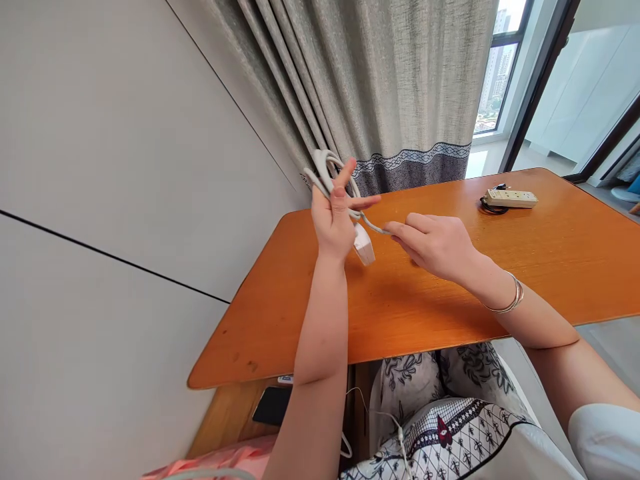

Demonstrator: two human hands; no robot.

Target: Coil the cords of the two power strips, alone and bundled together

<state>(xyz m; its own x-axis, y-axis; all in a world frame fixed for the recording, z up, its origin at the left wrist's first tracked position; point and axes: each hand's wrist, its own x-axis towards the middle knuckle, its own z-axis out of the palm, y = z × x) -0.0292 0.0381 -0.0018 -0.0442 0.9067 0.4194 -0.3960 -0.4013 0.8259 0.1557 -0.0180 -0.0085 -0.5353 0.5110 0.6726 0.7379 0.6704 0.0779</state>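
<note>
A white cable (323, 163) hangs in several loops around the spread fingers of my left hand (334, 223), which is raised above the tabletop with the coil held in it. Below the loops, beside that wrist, hangs a white block (364, 245); it may be a power strip or an adapter, partly hidden by the hand. From the coil a short stretch of cable runs across to my right hand (435, 243). There the thumb and fingers are closed in a pinch on it, just over the table.
The orange-brown wooden table (560, 267) spans the view. A cream power strip (511, 198) with a black cord lies at its far right. Grey curtains (400, 87) hang behind, and a pale wall panel (125, 167) borders the left. A dark phone (271, 405) lies on a lower shelf.
</note>
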